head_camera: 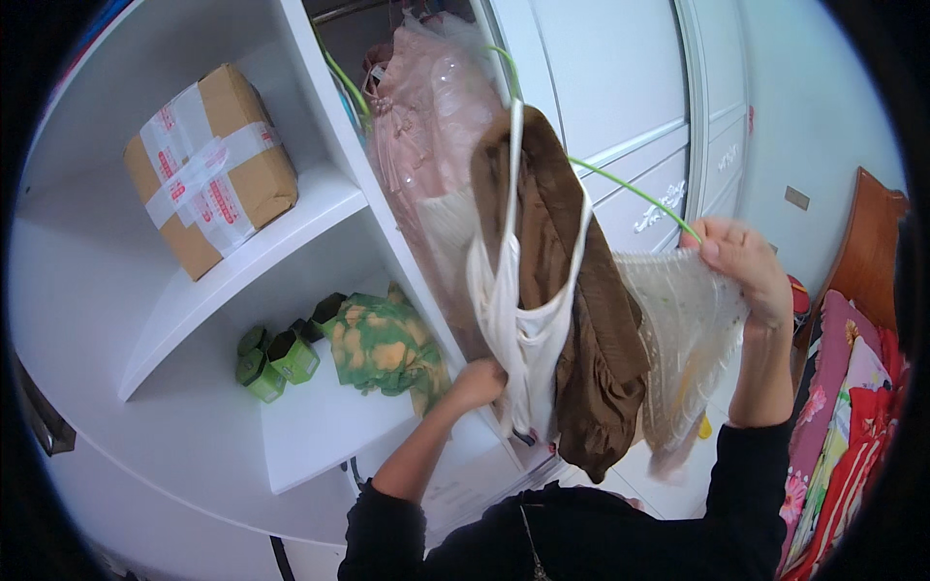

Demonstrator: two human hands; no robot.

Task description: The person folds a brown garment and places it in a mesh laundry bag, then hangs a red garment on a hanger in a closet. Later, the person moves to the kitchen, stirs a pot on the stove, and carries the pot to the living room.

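My right hand grips the end of a green clothes hanger, with a sheer, pale, lace-like garment hanging beneath it. A white camisole and a brown satin-like garment hang before me, under a green hanger hook. My left hand is at the camisole's left edge; its fingertips are hidden, so its hold is unclear. Behind them, a pink dress with beads and tulle hangs inside the open wardrobe.
Left shelves hold a taped cardboard box, green hexagonal containers and a green-and-yellow cloth. A white sliding door stands beside the opening. To the right is a bed with a wooden headboard and floral bedding.
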